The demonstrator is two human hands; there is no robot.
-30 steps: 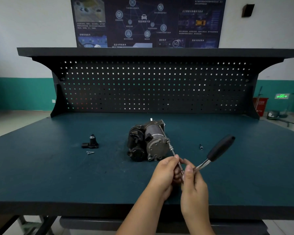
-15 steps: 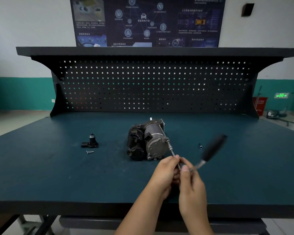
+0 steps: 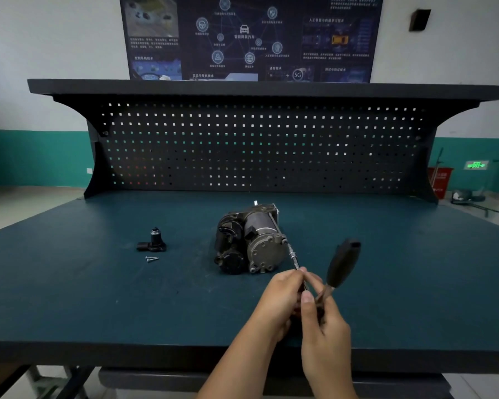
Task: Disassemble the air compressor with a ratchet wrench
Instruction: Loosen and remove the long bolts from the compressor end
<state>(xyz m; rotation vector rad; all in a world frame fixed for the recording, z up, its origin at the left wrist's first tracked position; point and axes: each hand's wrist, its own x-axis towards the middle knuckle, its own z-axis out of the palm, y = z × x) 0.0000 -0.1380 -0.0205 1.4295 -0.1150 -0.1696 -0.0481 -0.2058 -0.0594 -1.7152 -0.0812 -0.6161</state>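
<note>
Middle of the bench: air compressor [image 3: 249, 243] sits on the dark green workbench [image 3: 98, 298], round grey end cap facing the camera, black housing on its left side.
head view, tool: ratchet wrench [image 3: 343, 263] is up in the air just right of and in front of the compressor. Its black handle points up and away and looks a bit blurry.
extension bar [image 3: 293, 256]: thin silver rod running from the hands up to the right edge of the compressor's end cap, with its tip touching a bolt spot there.
left hand [image 3: 280, 300]: fingers curled in, fingertips together, pinching the near end of the extension bar.
right hand [image 3: 323, 326]: fingers wrapped round the wrench's metal shank just below the black handle, thumb sticking up. It's pressed right up against the other hand. Can't see the ratchet head itself, the hands cover it.
left of the compressor: small black part [image 3: 153, 243] standing upright, well apart from it, with 2 small screws [image 3: 152, 258] lying just in front of that part.
back of the bench: black pegboard [image 3: 242, 145] with a shelf along the top.
wall behind: dark poster [image 3: 248, 38] with car graphics and a 5G logo.
far right: red bin [image 3: 440, 180] on the floor, green exit sign [image 3: 476, 165] low on the wall near it.
</note>
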